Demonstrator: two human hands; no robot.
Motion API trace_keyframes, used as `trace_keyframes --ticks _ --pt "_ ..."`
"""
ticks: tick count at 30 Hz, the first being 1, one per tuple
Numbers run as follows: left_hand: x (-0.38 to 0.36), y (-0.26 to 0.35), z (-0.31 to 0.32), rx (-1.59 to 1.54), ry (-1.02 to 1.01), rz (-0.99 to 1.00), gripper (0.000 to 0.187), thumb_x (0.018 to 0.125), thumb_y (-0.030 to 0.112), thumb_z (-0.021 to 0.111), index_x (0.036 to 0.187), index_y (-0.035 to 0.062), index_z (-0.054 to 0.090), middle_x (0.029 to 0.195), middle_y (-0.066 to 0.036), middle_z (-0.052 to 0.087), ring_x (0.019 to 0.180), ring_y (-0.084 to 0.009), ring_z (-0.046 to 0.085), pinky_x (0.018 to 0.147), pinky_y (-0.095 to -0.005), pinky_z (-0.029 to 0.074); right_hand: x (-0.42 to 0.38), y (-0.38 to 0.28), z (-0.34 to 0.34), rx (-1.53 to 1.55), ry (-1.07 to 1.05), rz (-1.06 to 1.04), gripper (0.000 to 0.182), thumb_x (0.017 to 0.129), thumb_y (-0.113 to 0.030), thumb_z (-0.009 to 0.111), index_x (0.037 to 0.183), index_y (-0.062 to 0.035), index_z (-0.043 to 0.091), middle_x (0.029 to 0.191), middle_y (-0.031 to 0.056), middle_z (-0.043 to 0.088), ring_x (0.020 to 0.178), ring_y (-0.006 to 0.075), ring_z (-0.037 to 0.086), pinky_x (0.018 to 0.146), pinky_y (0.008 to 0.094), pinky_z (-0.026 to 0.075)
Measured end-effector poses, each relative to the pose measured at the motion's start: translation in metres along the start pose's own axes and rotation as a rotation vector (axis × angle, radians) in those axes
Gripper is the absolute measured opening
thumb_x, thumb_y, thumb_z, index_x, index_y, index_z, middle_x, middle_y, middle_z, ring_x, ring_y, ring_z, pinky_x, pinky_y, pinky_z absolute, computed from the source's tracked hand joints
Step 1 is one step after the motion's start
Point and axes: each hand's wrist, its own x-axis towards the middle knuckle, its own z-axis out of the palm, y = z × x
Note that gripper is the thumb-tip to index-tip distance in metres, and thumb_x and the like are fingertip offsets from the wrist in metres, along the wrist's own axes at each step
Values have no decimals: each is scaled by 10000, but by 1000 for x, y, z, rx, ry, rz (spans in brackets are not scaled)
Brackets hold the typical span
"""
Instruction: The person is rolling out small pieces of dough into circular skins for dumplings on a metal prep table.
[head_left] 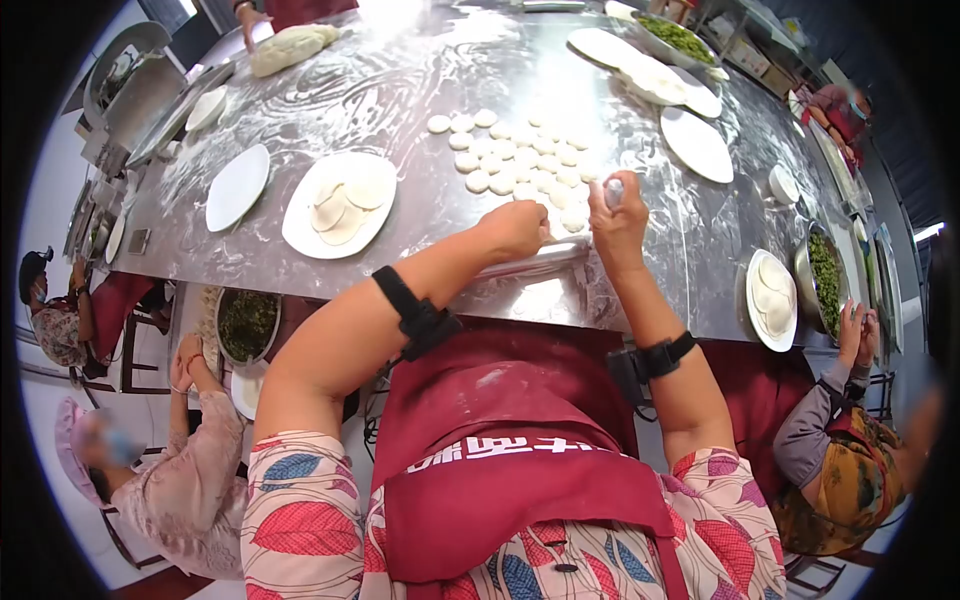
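Note:
Just over the table's front edge, my left hand (520, 230) is closed with curled fingers; whatever it grips is hidden. My right hand (620, 225) is wrapped around a pale, round-ended object (613, 192), mostly covered by the fingers. Many small flattened dough pieces (503, 165) lie just beyond both hands on the floury table. To the left of my left hand, a white plate (298, 212) bears several thin, round dough wrappers (338, 215).
The steel table (430, 80) is dusted with flour. White plates (238, 188) stand left and right (697, 145). Bowls of green filling are at right (824, 280), lower left (248, 325) and far right (680, 40). A large dough lump (293, 50) lies far left. Co-workers sit on both sides.

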Motion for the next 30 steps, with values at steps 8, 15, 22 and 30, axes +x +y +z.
trace_keyframes --ticks 8,15,22,30 --pt "-10 -10 -4 -100 -43 -16 209 794 129 582 934 -15 640 881 -205 656 804 -309 626 726 -385 481 -65 -36 -51 220 -55 108 152 868 -11 591 903 -72 456 621 30 517 486 80 525 423 251 410" --pt "-13 1 -14 -17 -32 -70 231 813 171 584 916 -27 647 845 -218 657 798 -296 640 727 -386 486 14 0 10 -87 31 -146 168 828 -51 611 939 -40 486 666 145 539 559 269 554 532 370 431" --pt "-24 -1 1 -178 -121 0 312 759 226 668 977 5 641 943 -188 665 888 -282 634 793 -358 479 -50 -25 -42 247 -49 136 159 882 -6 587 944 -68 455 698 19 494 501 68 486 420 227 394" --pt "-81 -68 -89 -352 56 -66 300 740 179 648 976 -5 652 856 -101 654 800 -164 595 710 -320 482 -57 -25 -45 278 -84 102 134 912 -65 577 932 -73 444 626 17 494 467 73 484 419 222 398"
